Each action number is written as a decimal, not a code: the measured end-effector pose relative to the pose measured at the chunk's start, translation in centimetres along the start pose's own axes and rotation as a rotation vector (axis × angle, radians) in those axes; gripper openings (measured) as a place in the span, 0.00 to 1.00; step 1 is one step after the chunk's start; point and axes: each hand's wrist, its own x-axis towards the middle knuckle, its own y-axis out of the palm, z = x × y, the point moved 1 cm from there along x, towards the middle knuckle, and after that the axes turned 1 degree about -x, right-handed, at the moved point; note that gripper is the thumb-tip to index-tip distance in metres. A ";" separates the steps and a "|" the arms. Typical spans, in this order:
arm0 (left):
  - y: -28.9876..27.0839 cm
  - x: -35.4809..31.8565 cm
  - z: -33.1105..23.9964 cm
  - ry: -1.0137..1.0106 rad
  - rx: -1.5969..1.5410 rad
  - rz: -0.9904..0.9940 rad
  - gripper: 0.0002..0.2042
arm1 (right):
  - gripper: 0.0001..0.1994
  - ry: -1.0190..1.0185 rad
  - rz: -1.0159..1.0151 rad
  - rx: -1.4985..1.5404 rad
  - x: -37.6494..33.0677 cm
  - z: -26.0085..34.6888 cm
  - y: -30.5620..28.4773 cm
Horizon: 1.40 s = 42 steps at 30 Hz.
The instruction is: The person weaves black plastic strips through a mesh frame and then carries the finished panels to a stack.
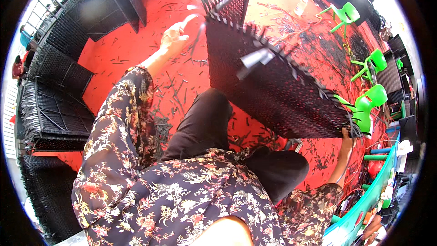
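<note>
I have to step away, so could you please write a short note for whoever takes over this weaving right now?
Left hand: raised, pinching a loose strip beside the woven panel.
Right hand: grip on the panel's lower corner, steadying it.
Panel: tilted over the red floor, above the knees.
Done: most of the face looks woven.
Left: strip ends stick out along the edges; one loose strip lies on the face. Offcuts litter the floor.

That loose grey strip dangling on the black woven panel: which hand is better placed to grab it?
Probably the left hand: it is raised beside the black woven panel, nearer the grey strip. The right hand grips the panel's lower corner.
</note>
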 end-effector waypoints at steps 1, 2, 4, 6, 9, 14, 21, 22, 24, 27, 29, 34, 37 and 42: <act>-0.1 0.3 1.5 0.152 0.039 -0.037 0.23 | 0.21 -0.003 0.054 -0.201 1.4 -1.2 -1.6; 1.0 0.4 0.7 0.121 -0.027 -0.003 0.24 | 0.20 -0.085 0.018 -0.220 2.3 -3.9 -3.4; 1.3 0.5 -3.0 0.211 -0.048 0.050 0.24 | 0.17 -0.247 -0.048 -0.260 4.1 -9.4 -6.9; 1.6 0.4 -5.7 0.313 -0.085 0.108 0.23 | 0.19 0.023 -0.115 -0.095 5.7 -9.4 -5.7; 2.1 1.3 -9.1 0.352 -0.107 0.094 0.21 | 0.18 -0.117 -0.246 -0.110 5.3 -9.4 -5.7; 0.8 4.1 -10.9 0.735 -0.101 -0.117 0.21 | 0.20 0.138 -0.145 -0.167 4.7 -4.6 -4.4; 0.5 9.1 -11.2 1.321 -0.217 -0.061 0.14 | 0.18 0.276 -0.195 0.015 3.8 -1.5 -2.5; 0.8 10.1 -10.1 1.298 -0.248 -0.014 0.13 | 0.18 0.245 -0.171 -0.031 4.3 -2.3 -3.0; 1.6 12.0 -8.0 1.249 -0.308 0.078 0.13 | 0.18 0.091 -0.117 -0.160 5.4 -4.8 -4.4; 1.9 10.8 -11.0 1.075 -0.040 0.366 0.10 | 0.16 0.185 -0.189 0.007 3.0 -2.0 -2.7; 1.6 10.4 -10.6 0.743 -0.123 0.477 0.08 | 0.15 0.284 -0.225 0.123 2.5 0.4 -2.2; -0.3 6.6 -14.3 0.191 -0.015 0.445 0.16 | 0.15 0.146 -0.173 -0.080 5.6 -4.7 -4.2; -1.7 4.1 -11.9 0.359 -0.068 0.330 0.15 | 0.19 0.302 -0.159 -0.018 6.3 -0.6 -0.6; -0.7 1.1 -9.4 0.371 -0.232 0.297 0.15 | 0.18 -0.153 0.038 -1.049 12.7 -7.0 -2.0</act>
